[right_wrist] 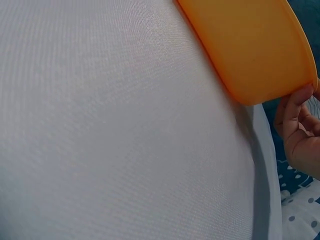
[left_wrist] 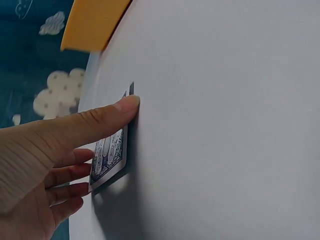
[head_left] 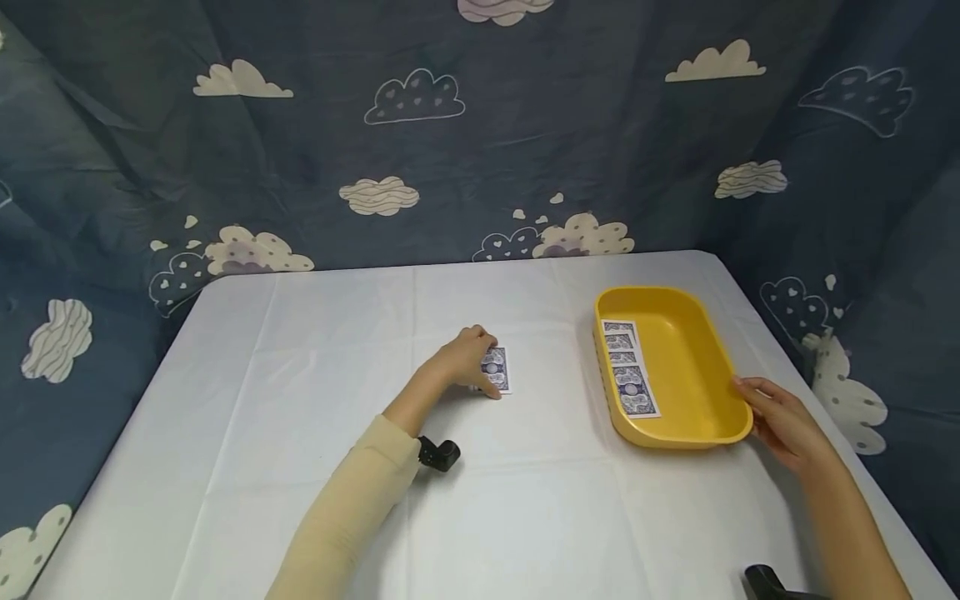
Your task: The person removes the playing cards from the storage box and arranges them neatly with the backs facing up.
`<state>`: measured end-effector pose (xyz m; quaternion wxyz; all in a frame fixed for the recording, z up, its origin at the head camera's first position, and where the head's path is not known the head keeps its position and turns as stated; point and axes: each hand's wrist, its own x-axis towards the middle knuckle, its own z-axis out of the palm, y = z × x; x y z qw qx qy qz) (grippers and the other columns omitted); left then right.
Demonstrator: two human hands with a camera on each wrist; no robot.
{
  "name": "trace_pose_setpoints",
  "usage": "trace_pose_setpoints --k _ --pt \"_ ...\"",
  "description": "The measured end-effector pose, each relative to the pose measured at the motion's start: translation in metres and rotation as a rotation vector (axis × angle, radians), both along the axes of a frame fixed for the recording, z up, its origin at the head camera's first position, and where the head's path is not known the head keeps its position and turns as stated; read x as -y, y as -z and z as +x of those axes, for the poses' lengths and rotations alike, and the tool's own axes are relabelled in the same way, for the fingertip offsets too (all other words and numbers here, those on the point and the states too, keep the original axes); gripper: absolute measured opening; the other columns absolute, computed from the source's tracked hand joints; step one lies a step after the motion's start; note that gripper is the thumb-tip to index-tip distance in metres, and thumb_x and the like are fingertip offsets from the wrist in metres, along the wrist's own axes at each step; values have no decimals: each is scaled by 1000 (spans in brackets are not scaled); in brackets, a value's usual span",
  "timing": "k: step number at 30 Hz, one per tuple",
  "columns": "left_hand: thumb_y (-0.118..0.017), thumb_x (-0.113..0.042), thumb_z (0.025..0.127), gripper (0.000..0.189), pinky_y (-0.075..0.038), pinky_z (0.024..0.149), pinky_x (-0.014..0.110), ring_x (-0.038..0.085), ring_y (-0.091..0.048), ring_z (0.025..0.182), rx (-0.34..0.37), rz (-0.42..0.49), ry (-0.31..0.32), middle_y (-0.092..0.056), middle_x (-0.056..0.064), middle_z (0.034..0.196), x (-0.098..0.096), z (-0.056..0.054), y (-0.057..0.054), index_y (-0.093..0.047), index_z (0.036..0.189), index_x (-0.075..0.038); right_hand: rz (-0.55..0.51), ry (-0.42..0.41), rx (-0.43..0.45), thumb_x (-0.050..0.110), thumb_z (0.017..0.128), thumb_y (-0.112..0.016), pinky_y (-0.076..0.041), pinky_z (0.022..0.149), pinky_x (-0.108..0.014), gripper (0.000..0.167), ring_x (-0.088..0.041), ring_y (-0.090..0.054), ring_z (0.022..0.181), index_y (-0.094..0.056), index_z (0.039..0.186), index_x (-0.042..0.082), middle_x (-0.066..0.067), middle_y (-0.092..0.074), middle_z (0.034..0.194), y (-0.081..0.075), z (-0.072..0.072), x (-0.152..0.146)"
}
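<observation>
Leftmost, the dark blue cloth (head_left: 300, 158) printed with pale clouds hangs beyond the left edge of the desk (head_left: 315, 383) and runs along behind its far edge. The desk itself is covered in white fabric, creased in long straight lines. My left forearm, in a cream sleeve (head_left: 348, 508), reaches forward over the desk, with a small black device (head_left: 438, 454) at the wrist.

My left hand (head_left: 467, 361) is about midway between the desk's left and right edges, a little short of the far edge. I have a playing card (head_left: 495, 369) gripped there, thumb along one side and fingers (left_wrist: 70, 172) at the other, its blue-and-white patterned back showing. From my left wrist I see a shadow beneath the card; whether any of it touches the desk, I cannot tell.

Further right, a yellow tray (head_left: 686, 358) with rounded corners sits near the desk's right edge, towards the far right corner. Inside, along its left wall, more cards (head_left: 636, 392) lie overlapping in a column, patterned backs up; the one nearest me shows whole, the others only in strips.

My right hand (head_left: 783, 421) comes in over the desk's right edge and pinches the tray's rim near its near right corner, fingers curled outside the wall. Below that forearm, another black device (head_left: 772, 583) shows, partly cut off.
</observation>
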<state>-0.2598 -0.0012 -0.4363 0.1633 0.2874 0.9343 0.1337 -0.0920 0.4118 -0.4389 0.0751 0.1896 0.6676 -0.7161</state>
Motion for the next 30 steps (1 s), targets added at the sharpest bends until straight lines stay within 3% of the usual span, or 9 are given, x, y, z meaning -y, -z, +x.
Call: trace_pose_setpoints --k 4,7,9,12,16,19,22,26,30 --pt "-84 -47 58 96 -39 101 38 22 -38 123 4 -27 17 -42 8 134 -23 1 1 -44 136 -8 18 14 29 34 90 -58 -47 59 -16 8 -6 -51 66 -61 87 27 10 -54 81 1 1 2" --pt "-82 -51 57 98 -40 99 38 22 -39 122 -34 -63 11 -42 8 133 -31 4 -3 -43 136 -8 42 21 57 38 88 -60 -48 61 -15 10 -6 -51 67 -60 88 28 11 -53 82 1 2 2" --pt "-80 -54 59 96 -42 97 37 23 -41 119 -80 -58 13 -44 10 130 -38 6 -8 -44 135 -7 49 20 64 39 87 -60 -48 61 -14 11 -6 -51 67 -60 89 28 11 -53 83 0 2 1" --pt "-74 -55 67 82 -43 95 34 22 -46 114 -178 23 35 -49 9 124 -59 14 -22 -50 130 -8 52 11 52 38 88 -59 -48 61 -14 12 -6 -50 67 -59 90 27 10 -53 83 -1 2 -1" --pt "-67 -52 77 61 -42 94 28 16 -49 108 -333 89 151 -55 2 118 -113 35 -42 -57 123 -14 49 5 35 38 88 -58 -46 59 -15 14 -6 -50 66 -58 92 25 9 -53 82 -4 2 -2" --pt "-66 -57 75 57 -40 94 26 13 -49 105 -427 -21 274 -56 -2 114 -157 50 -49 -61 116 -18 47 11 23 37 89 -58 -44 56 -15 13 -7 -48 64 -58 92 24 8 -53 81 -5 2 -2" --pt "-66 -65 69 60 -36 98 29 13 -49 109 -462 -222 351 -58 -3 115 -187 57 -48 -64 112 -22 53 15 21 37 89 -58 -44 56 -15 13 -6 -48 63 -58 91 24 9 -52 81 -4 1 0" --pt "-66 -69 64 67 -28 105 35 16 -48 114 -374 -461 348 -59 -4 119 -208 58 -41 -61 117 -28 63 22 37 39 88 -59 -44 55 -15 16 -7 -48 62 -57 92 23 9 -52 81 -2 1 3" --pt "-65 -75 59 77 -30 103 35 12 -51 107 -282 -554 333 -61 -8 115 -219 58 -34 -58 122 -30 64 32 29 38 88 -59 -43 53 -15 17 -7 -47 60 -56 93 22 8 -53 79 -3 4 1"
